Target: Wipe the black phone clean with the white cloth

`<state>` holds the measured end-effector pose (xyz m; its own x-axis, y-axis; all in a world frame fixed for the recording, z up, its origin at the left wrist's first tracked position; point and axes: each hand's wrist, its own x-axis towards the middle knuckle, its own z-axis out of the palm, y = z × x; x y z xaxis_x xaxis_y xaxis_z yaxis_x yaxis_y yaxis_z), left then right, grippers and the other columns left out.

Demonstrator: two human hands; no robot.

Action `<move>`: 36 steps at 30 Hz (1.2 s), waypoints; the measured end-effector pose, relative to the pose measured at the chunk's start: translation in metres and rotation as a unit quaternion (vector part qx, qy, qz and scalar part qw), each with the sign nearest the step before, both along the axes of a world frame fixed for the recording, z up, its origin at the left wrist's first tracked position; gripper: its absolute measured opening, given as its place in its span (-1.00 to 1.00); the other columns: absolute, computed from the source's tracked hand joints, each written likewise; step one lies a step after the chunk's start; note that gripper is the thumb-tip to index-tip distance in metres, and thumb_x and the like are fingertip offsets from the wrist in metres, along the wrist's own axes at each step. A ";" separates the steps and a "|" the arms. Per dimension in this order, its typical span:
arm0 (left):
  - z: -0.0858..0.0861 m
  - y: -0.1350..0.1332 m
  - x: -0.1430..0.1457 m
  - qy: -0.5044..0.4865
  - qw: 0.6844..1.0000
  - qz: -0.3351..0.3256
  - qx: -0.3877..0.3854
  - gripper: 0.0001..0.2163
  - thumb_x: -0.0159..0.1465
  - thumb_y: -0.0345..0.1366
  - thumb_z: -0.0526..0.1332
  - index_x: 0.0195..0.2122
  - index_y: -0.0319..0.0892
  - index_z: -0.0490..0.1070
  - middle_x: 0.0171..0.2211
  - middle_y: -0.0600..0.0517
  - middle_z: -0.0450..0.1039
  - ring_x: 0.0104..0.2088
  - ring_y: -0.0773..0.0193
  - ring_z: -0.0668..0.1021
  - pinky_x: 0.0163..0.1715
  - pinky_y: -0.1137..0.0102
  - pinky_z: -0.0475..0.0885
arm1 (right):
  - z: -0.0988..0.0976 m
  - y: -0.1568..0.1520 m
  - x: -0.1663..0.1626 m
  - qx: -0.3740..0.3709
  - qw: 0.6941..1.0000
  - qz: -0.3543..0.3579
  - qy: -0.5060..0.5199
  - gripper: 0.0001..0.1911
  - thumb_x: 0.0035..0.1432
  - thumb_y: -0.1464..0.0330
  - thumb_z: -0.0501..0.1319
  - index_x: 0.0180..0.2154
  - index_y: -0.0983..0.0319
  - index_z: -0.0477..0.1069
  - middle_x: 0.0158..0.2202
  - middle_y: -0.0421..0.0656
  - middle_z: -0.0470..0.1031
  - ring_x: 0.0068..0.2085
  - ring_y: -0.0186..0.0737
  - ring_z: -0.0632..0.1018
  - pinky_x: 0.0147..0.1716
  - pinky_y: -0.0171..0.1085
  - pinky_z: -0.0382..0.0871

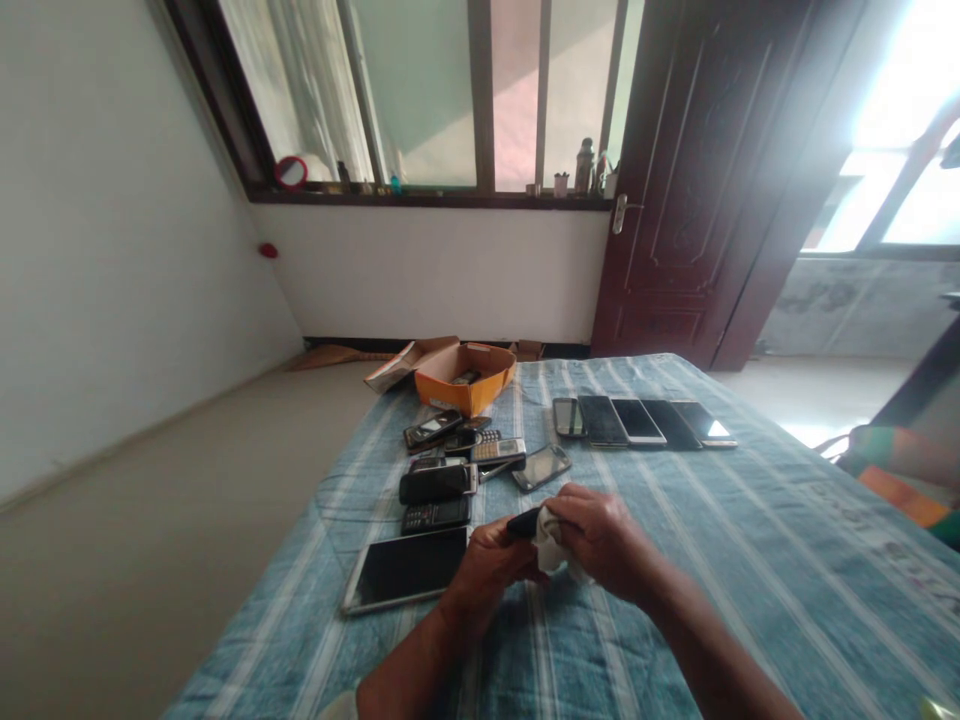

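Observation:
My left hand (491,570) is closed around a dark mobile phone (523,523), most of it hidden by my fingers. Pressed against that phone is a white cloth (551,545), which my right hand (600,530) grips from the right side. A white-framed tablet (409,568) lies flat beside my left wrist. Just beyond my hands is a loose pile of several phones, among them a black phone (435,484), a keypad phone (436,515) and a grey phone (542,467). Farther right, several phones stand in a row, including a white-edged phone (637,421).
An orange box (469,385) with its lid folded back sits at the table's far left edge, something dark inside. Blue striped cloth (712,600) covers the table. Behind are a dark red door (697,180) and a window sill (442,200) with small items.

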<state>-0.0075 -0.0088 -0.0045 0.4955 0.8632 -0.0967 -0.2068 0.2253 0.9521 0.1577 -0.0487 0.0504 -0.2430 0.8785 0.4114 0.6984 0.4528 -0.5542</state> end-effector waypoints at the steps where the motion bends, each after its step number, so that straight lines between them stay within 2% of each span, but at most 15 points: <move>1: 0.000 0.002 -0.001 0.014 1.000 -0.007 0.001 -0.59 -0.08 -0.09 0.44 -0.32 -0.31 0.52 -0.49 -0.03 0.51 -0.49 0.26 0.53 -0.52 0.42 0.45 | -0.001 0.000 0.000 0.005 1.000 -0.008 -0.029 -0.82 0.12 0.57 0.09 -0.46 0.26 0.36 -0.46 -0.24 0.31 -0.45 -0.39 0.34 -0.46 -0.39 0.07; 4: 0.003 0.008 -0.005 0.074 0.997 -0.013 0.029 -0.58 -0.05 -0.10 0.40 -0.27 -0.32 0.51 -0.48 -0.02 0.50 -0.53 0.29 0.50 -0.61 0.48 0.37 | -0.005 0.001 0.000 0.011 0.990 -0.034 -0.137 -0.83 0.15 0.54 0.10 -0.44 0.25 0.37 -0.45 -0.22 0.34 -0.43 -0.36 0.34 -0.46 -0.35 0.03; 6: 0.003 0.010 -0.008 0.125 0.990 0.019 0.069 -0.58 -0.05 -0.13 0.39 -0.24 -0.32 0.50 -0.50 0.02 0.48 -0.59 0.35 0.45 -0.65 0.51 0.28 | -0.009 0.001 0.000 -0.002 0.978 -0.046 -0.204 -0.84 0.17 0.51 0.11 -0.42 0.24 0.39 -0.44 -0.20 0.37 -0.41 -0.32 0.36 -0.46 -0.32 0.01; 9: 0.002 0.010 -0.009 0.174 0.977 0.037 0.118 -0.65 -0.03 -0.20 0.34 -0.25 -0.31 0.50 -0.67 0.18 0.31 -0.67 0.43 0.32 -0.66 0.53 0.17 | -0.013 0.001 0.000 -0.032 0.961 -0.050 -0.270 -0.84 0.19 0.49 0.11 -0.38 0.23 0.43 -0.40 -0.17 0.41 -0.36 -0.28 0.40 -0.46 -0.30 0.01; 11: 0.000 0.009 -0.008 0.189 0.971 0.019 0.142 -0.69 0.00 -0.24 0.29 -0.24 -0.29 0.52 -0.72 0.21 0.24 -0.67 0.44 0.26 -0.65 0.53 0.14 | -0.013 0.000 -0.002 -0.045 0.954 -0.047 -0.292 -0.83 0.21 0.47 0.10 -0.36 0.23 0.44 -0.38 -0.15 0.42 -0.34 -0.26 0.42 -0.46 -0.29 0.02; 16: -0.006 0.008 -0.003 0.193 0.965 -0.026 0.176 -0.71 0.04 -0.32 0.19 -0.23 -0.25 0.55 -0.62 0.13 0.40 -0.62 0.37 0.36 -0.59 0.51 0.23 | -0.009 -0.002 -0.006 -0.048 0.951 -0.045 -0.303 -0.86 0.21 0.45 0.13 -0.36 0.22 0.45 -0.37 -0.16 0.43 -0.31 -0.24 0.44 -0.45 -0.29 0.04; 21: -0.006 0.014 0.000 0.175 0.960 -0.034 0.218 -0.78 0.05 -0.30 0.19 -0.32 -0.21 0.57 -0.45 0.06 0.53 -0.37 0.20 0.52 -0.39 0.45 0.37 | -0.008 0.000 -0.009 -0.050 0.950 -0.045 -0.305 -0.85 0.22 0.46 0.12 -0.36 0.23 0.45 -0.37 -0.15 0.43 -0.31 -0.25 0.43 -0.44 -0.30 0.06; 27: -0.006 0.013 -0.001 0.177 0.971 -0.046 0.152 -0.84 0.06 -0.24 0.26 -0.41 -0.22 0.52 -0.57 0.09 0.47 -0.58 0.31 0.47 -0.54 0.47 0.32 | -0.009 0.000 0.010 -0.066 0.955 -0.036 -0.287 -0.82 0.19 0.49 0.12 -0.43 0.24 0.43 -0.42 -0.17 0.41 -0.36 -0.30 0.41 -0.46 -0.32 0.03; 32: -0.005 0.009 0.002 0.163 0.977 -0.042 0.133 -0.81 0.05 -0.19 0.29 -0.41 -0.21 0.49 -0.57 0.09 0.47 -0.57 0.31 0.47 -0.53 0.46 0.34 | -0.005 -0.009 0.032 -0.081 0.953 -0.064 -0.284 -0.78 0.15 0.56 0.10 -0.49 0.25 0.41 -0.47 -0.20 0.38 -0.43 -0.36 0.37 -0.49 -0.32 -0.03; 36: -0.005 0.009 0.002 0.174 0.970 -0.044 0.166 -0.84 0.08 -0.21 0.24 -0.43 -0.21 0.48 -0.57 0.10 0.45 -0.56 0.31 0.44 -0.53 0.47 0.32 | -0.001 -0.007 0.016 -0.082 0.953 -0.064 -0.285 -0.80 0.18 0.51 0.12 -0.46 0.24 0.43 -0.44 -0.18 0.40 -0.40 -0.32 0.40 -0.48 -0.32 0.01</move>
